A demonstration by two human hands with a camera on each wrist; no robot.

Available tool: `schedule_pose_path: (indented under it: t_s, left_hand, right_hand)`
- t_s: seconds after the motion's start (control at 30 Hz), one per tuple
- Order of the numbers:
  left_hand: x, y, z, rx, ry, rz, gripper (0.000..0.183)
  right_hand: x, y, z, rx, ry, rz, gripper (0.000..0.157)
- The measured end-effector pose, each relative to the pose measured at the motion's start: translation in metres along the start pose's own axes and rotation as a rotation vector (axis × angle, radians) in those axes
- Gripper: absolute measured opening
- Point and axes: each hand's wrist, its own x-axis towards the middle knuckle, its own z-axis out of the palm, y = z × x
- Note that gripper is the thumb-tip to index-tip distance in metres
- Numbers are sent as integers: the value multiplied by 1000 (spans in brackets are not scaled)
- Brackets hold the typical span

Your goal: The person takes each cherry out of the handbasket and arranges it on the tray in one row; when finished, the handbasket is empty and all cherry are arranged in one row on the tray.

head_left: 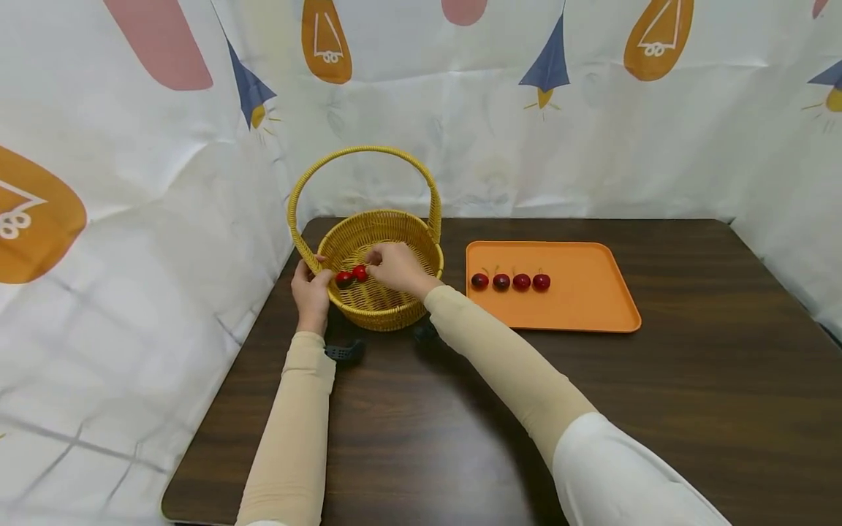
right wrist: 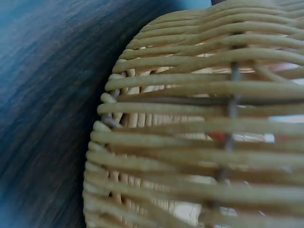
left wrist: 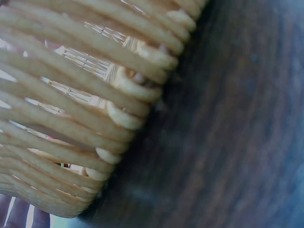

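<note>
A yellow wicker basket [head_left: 378,318] with a tall hoop handle stands at the left of the table. My left hand [head_left: 310,299] holds its left rim near the foot of the handle. Inside the basket, my right hand [head_left: 397,269] reaches in from the right and pinches a red cherry [head_left: 359,273], apparently by its stem. Another dark red cherry [head_left: 344,279] lies just left of that one. In the left wrist view, woven wall fills the upper left, with some fingers [left wrist: 40,217] at the lower corner. The right wrist view shows mostly the basket's weave [right wrist: 190,137].
An orange tray [head_left: 585,292] lies to the right of the basket, with several cherries [head_left: 501,282] in a row on its left half. Both stand on a dark wooden table [head_left: 408,438]. A patterned white cloth [head_left: 487,146] hangs behind and at the sides.
</note>
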Motion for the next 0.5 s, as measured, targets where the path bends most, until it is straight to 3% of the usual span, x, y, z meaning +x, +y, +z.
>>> schedule_pose_path:
  t_s: [0.23,0.5]
  left_hand:
    - [3,2,1,20,-24,-25,33]
    - [5,-1,2,-30,-2,-28,28]
  right_hand:
    - [16,1,12,0,-7,34,25]
    - [27,8,21,-165,-180,-36,45]
